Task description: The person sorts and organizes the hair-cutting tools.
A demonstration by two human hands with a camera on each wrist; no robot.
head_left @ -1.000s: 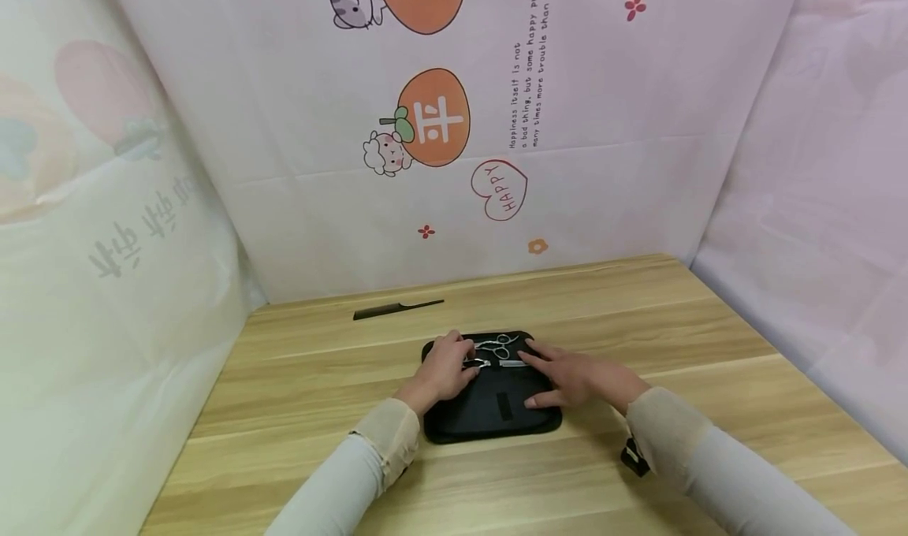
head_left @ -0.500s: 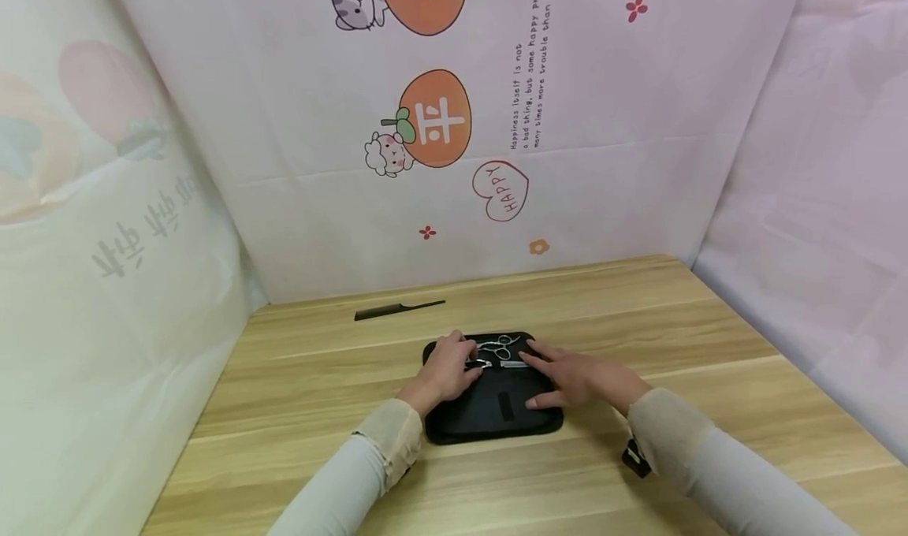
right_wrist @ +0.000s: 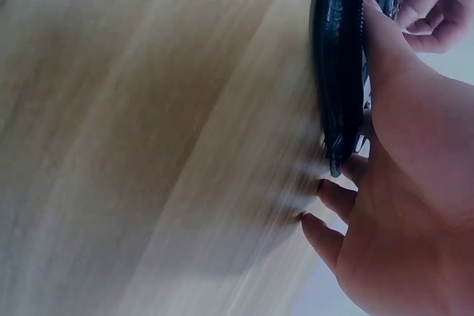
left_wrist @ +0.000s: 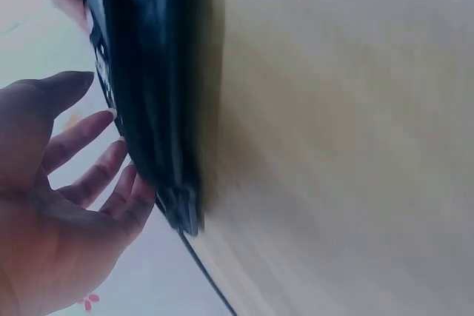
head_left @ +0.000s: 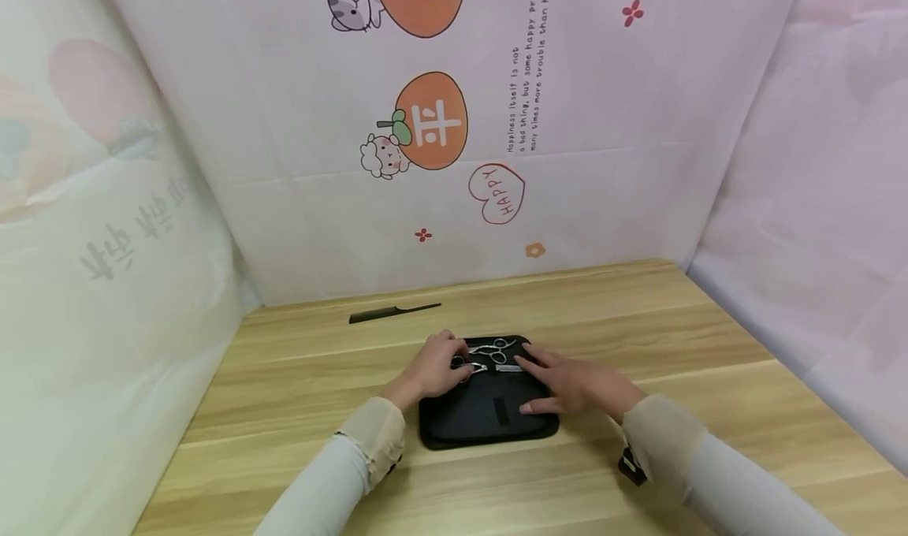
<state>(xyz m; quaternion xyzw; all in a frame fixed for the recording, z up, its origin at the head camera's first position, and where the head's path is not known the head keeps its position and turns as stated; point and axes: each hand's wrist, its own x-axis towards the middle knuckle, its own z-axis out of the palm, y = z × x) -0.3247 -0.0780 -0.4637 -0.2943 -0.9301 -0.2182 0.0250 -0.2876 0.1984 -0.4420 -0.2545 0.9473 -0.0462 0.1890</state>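
A black zippered case (head_left: 468,414) lies spread flat on the wooden table, with silver scissors (head_left: 499,355) in its far part. Below them a second pair of scissors (head_left: 478,368) lies sideways, its finger loops beside my left hand (head_left: 434,368). That hand is over the case's left side; in the left wrist view its fingers (left_wrist: 89,179) are loosely bent, thumb apart, nothing visible between them. My right hand (head_left: 574,382) rests on the case's right edge with fingers spread. Its thumb touches the near half, and an index fingertip is by the second scissors' blade (head_left: 507,368).
A black rat-tail comb (head_left: 386,313) lies near the table's back edge, left of the case. Printed cloth (head_left: 596,197) hangs behind the table (head_left: 298,410) and along both sides. A small black device (head_left: 631,467) sits under the right wrist.
My left hand has shifted slightly left, uncovering the finger loops of the lower scissors. The right hand stays in place on the case. The head view has tilted a little.
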